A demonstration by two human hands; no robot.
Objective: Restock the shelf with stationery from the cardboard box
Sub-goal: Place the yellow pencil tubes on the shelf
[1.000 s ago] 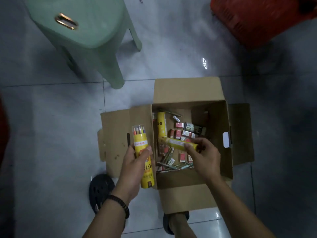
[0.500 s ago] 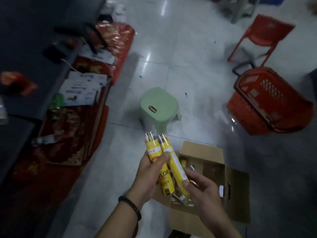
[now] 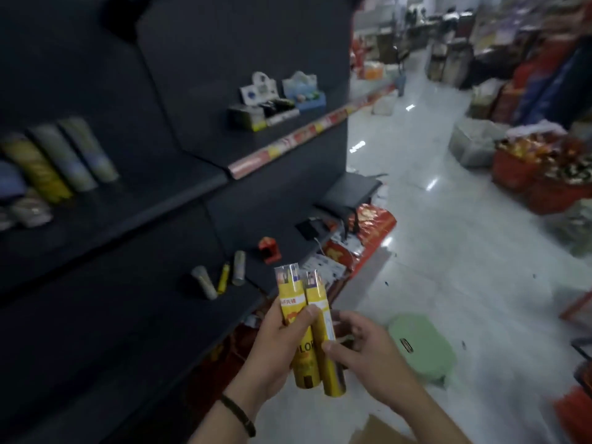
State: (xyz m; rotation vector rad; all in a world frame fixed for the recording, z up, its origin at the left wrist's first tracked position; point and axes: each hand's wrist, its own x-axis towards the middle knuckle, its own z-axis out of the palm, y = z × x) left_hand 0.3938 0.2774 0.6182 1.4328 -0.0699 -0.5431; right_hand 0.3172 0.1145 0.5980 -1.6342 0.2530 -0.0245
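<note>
— Two tubes are up in front of the person now. A second ago only one was clear, and the other was just coming out of the cardboard box [image 3: 378, 432].

— The view has swung too. It looked straight down into the box then. Now the box is a sliver at 6 o'clock and the dark shelf [image 3: 134, 315] fills the frame from 7 round to 12.

— How are the hands set?

— Close together, and both are gripping. The left hand [image 3: 282, 350] wraps the wider yellow tube [image 3: 288, 296], with its thumb reaching across onto the slimmer yellow tube [image 3: 333, 376]. The right hand [image 3: 368, 357] pinches that slimmer one low down. The tubes stand upright at 6 o'clock, touching along their sides, just off the shelf's front edge.

— So the fetching looks finished and placing comes next?

— That seems a fair reading. Neither tube of this pair is on a board yet.

— What does the nearest board carry?

— Little. Two grey tubes [image 3: 203, 282] and a thin yellow pen [image 3: 223, 277] lie loose at 8 o'clock, with a red item [image 3: 269, 249] beyond them. On the board above, at 9 o'clock, are more tubes [image 3: 57, 158], too blurred to read.

— And the room?

— It has a pale glossy floor [image 3: 448, 251]. A green stool [image 3: 419, 344] sits between 4 and 5 o'clock, and red baskets [image 3: 525, 174] of goods stand at 3 o'clock.
</note>
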